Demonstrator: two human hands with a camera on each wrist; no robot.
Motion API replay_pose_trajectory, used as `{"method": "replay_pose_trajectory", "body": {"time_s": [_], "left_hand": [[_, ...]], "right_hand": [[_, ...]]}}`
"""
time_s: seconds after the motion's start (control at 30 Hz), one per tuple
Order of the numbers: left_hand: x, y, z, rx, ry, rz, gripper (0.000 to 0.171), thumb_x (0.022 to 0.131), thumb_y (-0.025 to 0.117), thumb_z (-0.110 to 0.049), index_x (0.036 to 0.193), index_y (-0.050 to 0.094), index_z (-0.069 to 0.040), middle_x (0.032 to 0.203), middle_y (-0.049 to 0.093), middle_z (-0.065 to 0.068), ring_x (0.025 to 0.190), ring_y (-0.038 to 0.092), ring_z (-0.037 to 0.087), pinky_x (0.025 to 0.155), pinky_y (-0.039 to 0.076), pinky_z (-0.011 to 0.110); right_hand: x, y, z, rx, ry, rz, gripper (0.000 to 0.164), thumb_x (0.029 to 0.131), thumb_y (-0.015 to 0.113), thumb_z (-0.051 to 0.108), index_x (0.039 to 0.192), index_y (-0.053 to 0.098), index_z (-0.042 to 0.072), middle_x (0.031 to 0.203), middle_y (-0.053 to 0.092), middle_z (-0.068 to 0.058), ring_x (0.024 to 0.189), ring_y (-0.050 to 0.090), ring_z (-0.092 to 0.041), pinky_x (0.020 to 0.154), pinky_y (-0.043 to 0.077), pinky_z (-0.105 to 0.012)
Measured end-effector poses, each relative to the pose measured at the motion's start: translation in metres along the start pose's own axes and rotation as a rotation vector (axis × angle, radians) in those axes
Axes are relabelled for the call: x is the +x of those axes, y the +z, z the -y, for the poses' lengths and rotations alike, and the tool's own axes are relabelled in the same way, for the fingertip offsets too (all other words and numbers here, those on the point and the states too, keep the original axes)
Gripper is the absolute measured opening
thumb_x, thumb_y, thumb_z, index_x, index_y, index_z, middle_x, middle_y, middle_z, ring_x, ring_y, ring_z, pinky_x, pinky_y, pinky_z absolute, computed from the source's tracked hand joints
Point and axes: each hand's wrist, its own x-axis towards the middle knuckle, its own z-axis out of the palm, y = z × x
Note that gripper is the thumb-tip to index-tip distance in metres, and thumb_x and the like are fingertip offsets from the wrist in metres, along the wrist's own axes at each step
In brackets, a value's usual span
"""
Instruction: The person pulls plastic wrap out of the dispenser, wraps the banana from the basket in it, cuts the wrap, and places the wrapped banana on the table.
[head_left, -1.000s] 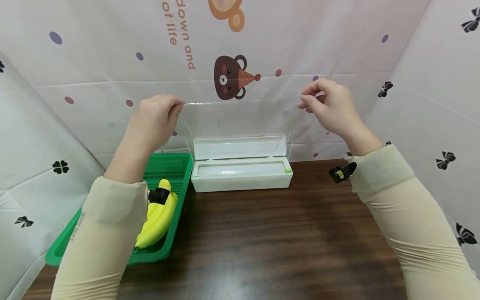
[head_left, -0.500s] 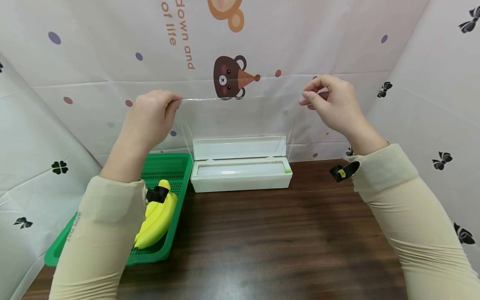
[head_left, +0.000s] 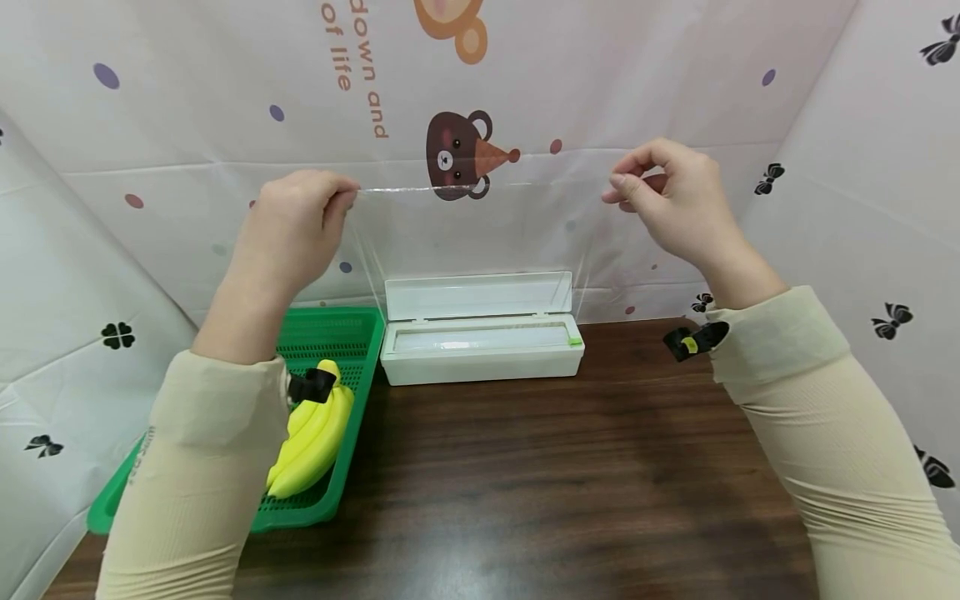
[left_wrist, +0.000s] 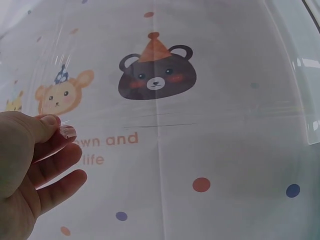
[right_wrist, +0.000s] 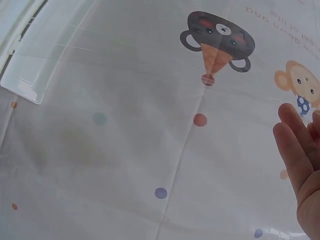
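Observation:
A clear sheet of plastic wrap (head_left: 465,233) rises from a white dispenser box (head_left: 483,363) with its lid (head_left: 480,294) tipped back. My left hand (head_left: 294,225) pinches the sheet's upper left corner between thumb and forefinger; in the left wrist view the film (left_wrist: 67,132) shows at the fingertips. On the other side my right hand (head_left: 671,196) pinches the upper right corner, its other fingers (right_wrist: 295,155) loosely bent. Its pinch is mostly cut off in the right wrist view. Between the hands the top edge runs taut, well above the box.
Left of the box, a green basket (head_left: 365,400) holds yellow bananas (head_left: 318,442), partly behind my left forearm. The dark wooden table (head_left: 525,483) extends in front. A white printed sheet (head_left: 525,83) hangs behind as a backdrop, with more at both sides.
Both hands have risen and drawn slightly apart. The plastic wrap's top edge has gone up with them, lengthening the sheet above the box. The box and basket stay in place.

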Motion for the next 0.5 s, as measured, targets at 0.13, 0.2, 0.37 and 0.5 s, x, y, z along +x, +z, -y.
{"method": "replay_pose_trajectory", "body": {"time_s": [0.13, 0.2, 0.37, 0.5], "left_hand": [[0.0016, -0.0021, -0.0010, 0.011, 0.007, -0.009, 0.021, 0.095, 0.053, -0.008, 0.105, 0.067, 0.005, 0.100, 0.069, 0.020, 0.092, 0.064, 0.033, 0.087, 0.051, 0.044], [0.0023, -0.0031, -0.0018, 0.007, 0.014, -0.019, 0.021, 0.095, 0.053, -0.008, 0.105, 0.067, 0.005, 0.100, 0.069, 0.020, 0.092, 0.064, 0.033, 0.087, 0.051, 0.043], [0.0023, -0.0057, -0.0040, 0.003, 0.021, -0.041, 0.022, 0.096, 0.053, -0.010, 0.105, 0.067, 0.005, 0.098, 0.069, 0.021, 0.090, 0.063, 0.033, 0.086, 0.052, 0.044], [0.0006, -0.0089, -0.0062, 0.001, 0.024, -0.056, 0.023, 0.096, 0.053, -0.011, 0.106, 0.067, 0.004, 0.096, 0.069, 0.020, 0.087, 0.063, 0.033, 0.084, 0.052, 0.044]], "right_hand": [[0.0000, -0.0017, 0.0026, 0.011, -0.007, -0.005, 0.020, 0.092, 0.060, 0.013, 0.102, 0.062, -0.004, 0.086, 0.059, 0.009, 0.067, 0.064, 0.007, 0.067, 0.050, -0.012], [0.0001, -0.0026, 0.0035, 0.013, -0.008, -0.008, 0.020, 0.092, 0.060, 0.014, 0.102, 0.062, -0.004, 0.087, 0.059, 0.009, 0.067, 0.064, 0.007, 0.067, 0.050, -0.011], [-0.0001, -0.0050, 0.0061, 0.019, -0.007, -0.017, 0.020, 0.092, 0.060, 0.013, 0.102, 0.062, -0.004, 0.086, 0.058, 0.011, 0.068, 0.064, 0.007, 0.067, 0.050, -0.011], [-0.0017, -0.0073, 0.0081, 0.041, -0.007, -0.024, 0.019, 0.092, 0.060, 0.012, 0.102, 0.062, -0.004, 0.087, 0.059, 0.011, 0.069, 0.065, 0.006, 0.068, 0.050, -0.011]]}}
